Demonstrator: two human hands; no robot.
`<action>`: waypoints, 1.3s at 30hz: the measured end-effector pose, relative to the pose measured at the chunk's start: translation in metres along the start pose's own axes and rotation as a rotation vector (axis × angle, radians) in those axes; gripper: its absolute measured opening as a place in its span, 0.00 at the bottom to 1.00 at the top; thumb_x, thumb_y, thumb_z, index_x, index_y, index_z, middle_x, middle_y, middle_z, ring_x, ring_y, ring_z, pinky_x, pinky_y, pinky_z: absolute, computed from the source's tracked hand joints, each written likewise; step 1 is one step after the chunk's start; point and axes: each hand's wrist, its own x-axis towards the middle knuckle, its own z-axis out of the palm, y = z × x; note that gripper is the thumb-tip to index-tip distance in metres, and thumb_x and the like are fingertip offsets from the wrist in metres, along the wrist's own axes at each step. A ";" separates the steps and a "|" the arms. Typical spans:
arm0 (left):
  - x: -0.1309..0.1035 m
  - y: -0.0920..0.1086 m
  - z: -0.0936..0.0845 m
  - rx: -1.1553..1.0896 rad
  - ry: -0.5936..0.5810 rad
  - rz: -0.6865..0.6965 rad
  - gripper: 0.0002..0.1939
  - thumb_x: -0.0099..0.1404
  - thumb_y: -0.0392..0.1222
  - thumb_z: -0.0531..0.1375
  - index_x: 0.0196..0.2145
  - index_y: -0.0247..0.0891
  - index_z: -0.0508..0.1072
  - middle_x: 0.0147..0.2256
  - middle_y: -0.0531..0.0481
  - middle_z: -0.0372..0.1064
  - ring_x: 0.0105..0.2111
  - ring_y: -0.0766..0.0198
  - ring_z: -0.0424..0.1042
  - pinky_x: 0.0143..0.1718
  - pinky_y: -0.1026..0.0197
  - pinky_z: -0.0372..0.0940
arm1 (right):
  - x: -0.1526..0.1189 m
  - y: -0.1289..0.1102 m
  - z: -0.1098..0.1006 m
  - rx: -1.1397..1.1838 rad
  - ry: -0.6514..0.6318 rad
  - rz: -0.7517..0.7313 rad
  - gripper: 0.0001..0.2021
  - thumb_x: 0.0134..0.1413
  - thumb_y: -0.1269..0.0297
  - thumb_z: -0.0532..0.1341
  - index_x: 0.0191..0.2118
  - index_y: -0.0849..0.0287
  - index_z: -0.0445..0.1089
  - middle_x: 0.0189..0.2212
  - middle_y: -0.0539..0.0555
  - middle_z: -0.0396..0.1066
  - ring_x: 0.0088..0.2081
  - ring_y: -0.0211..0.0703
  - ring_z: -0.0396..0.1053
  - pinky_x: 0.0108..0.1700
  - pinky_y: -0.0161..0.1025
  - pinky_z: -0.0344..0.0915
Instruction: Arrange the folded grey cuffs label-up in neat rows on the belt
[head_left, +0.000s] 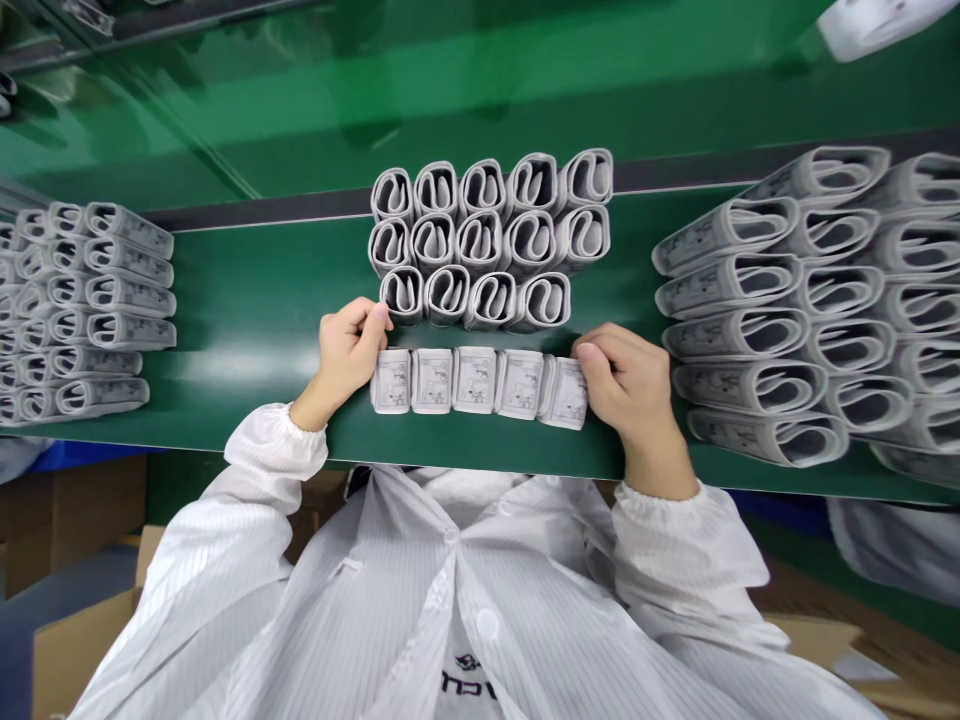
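Observation:
A row of several rolled grey-white cuffs (474,380) with printed drawings lies on the green work surface in front of me, printed faces up. My left hand (351,345) is closed at the row's left end, its thumb and forefinger close to a standing roll behind. At the right end my right hand (628,380) is closed against the last cuff, which sits slightly tilted. The hands hold the row between them; the exact fingertip contact is partly hidden. Just behind stands a block of rolled cuffs (480,240) in three rows, coiled ends showing.
More rolled cuffs are stacked at the left (112,300) and in a larger stack at the right (750,330). A dark strip (262,210) runs along the back of the green surface (247,310). Cardboard boxes (82,640) stand below, and a white object (877,25) shows at upper right.

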 end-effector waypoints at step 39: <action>0.001 0.000 -0.002 0.036 0.002 -0.038 0.34 0.79 0.71 0.56 0.26 0.43 0.73 0.15 0.57 0.64 0.15 0.70 0.61 0.21 0.61 0.56 | 0.002 -0.003 0.000 0.018 -0.009 0.069 0.19 0.78 0.54 0.58 0.31 0.52 0.70 0.30 0.54 0.74 0.31 0.48 0.72 0.35 0.48 0.67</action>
